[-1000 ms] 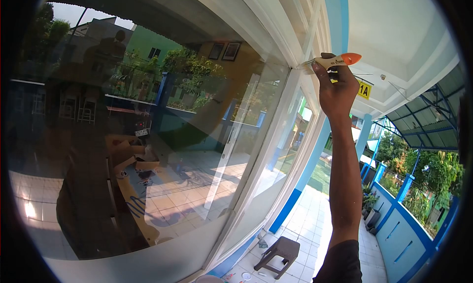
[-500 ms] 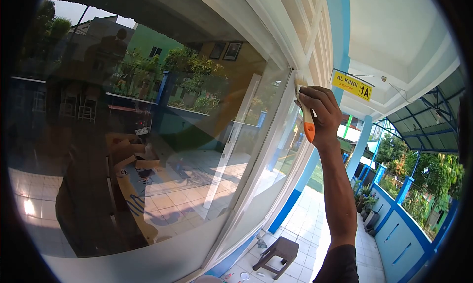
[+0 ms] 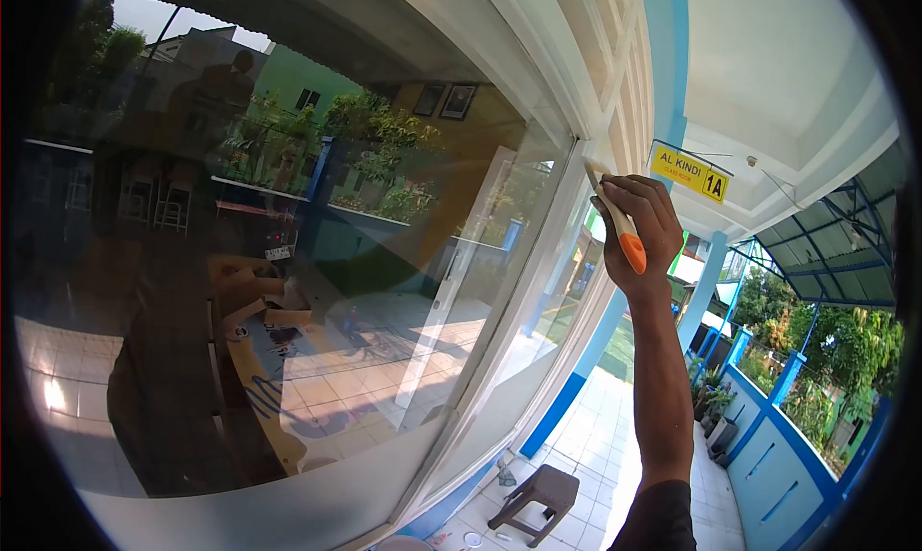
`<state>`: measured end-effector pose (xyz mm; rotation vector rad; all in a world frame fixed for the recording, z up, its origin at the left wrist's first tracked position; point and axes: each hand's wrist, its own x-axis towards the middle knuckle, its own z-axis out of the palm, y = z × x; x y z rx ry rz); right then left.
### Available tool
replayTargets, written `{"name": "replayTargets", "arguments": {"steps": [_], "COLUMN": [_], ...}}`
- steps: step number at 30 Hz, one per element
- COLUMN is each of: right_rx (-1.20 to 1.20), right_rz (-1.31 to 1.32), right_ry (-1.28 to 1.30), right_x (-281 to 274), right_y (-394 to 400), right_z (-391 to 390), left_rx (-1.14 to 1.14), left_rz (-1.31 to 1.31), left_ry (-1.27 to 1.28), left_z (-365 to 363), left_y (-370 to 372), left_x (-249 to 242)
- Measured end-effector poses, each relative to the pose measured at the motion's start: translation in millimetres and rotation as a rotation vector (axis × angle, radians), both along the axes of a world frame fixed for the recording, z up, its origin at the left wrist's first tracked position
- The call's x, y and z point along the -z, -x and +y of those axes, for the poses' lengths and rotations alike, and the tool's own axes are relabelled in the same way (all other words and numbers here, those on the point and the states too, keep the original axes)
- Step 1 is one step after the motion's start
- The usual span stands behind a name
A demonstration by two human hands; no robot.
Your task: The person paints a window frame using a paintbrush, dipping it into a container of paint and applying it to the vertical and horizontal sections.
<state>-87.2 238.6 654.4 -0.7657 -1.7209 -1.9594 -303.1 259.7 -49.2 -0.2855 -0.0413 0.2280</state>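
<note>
My right hand (image 3: 638, 227) is raised high and closed around a paintbrush (image 3: 622, 219) with a pale handle and an orange end. The handle's orange end points down, while the bristles reach up to the white window frame (image 3: 586, 162), right at its upper corner. Left of the hand stretches a large glass pane (image 3: 403, 263) with reflections of plants and a building. My left hand is out of view.
A brown plastic stool (image 3: 540, 498) stands on the white tiled floor below, near a small white lid (image 3: 472, 539). A yellow classroom sign (image 3: 690, 172) hangs beyond the hand. Along the right runs a blue and white wall (image 3: 768, 474).
My right hand has shifted slightly right and down with the paintbrush, and the handle now leans more, its orange end farther right.
</note>
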Motion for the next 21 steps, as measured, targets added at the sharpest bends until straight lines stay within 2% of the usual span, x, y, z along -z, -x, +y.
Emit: {"name": "replayTargets", "arguments": {"steps": [3,6,12,15,18,21], "right_rx": [0.023,0.040,0.073,0.112,0.129,0.117], "right_rz": [-0.016,-0.012,0.001,-0.003,0.008,0.024], "right_ry": [-0.029,-0.002,0.048,0.069,0.108,0.164], "right_x": [-10.3,-15.7,-2.6,13.7,36.0,58.4], "right_y": [6.0,5.7,4.4,5.8,7.7,8.9], "right_z": [-1.9,1.9,3.6,-0.8,-3.7,-8.6], "left_rx": [-0.041,0.009,-0.023,-0.033,-0.046,-0.038], "left_rz": [0.124,0.073,0.102,0.092,0.062,0.129], "left_ry": [-0.302,-0.147,-0.290,-0.162,-0.268,-0.130], "left_z": [1.1,0.1,2.9,4.6,3.6,4.7], "left_y": [2.0,4.8,2.6,0.0,10.6,3.5], "left_x": [-4.3,-17.3,4.6,2.0,-17.6,-0.4]}}
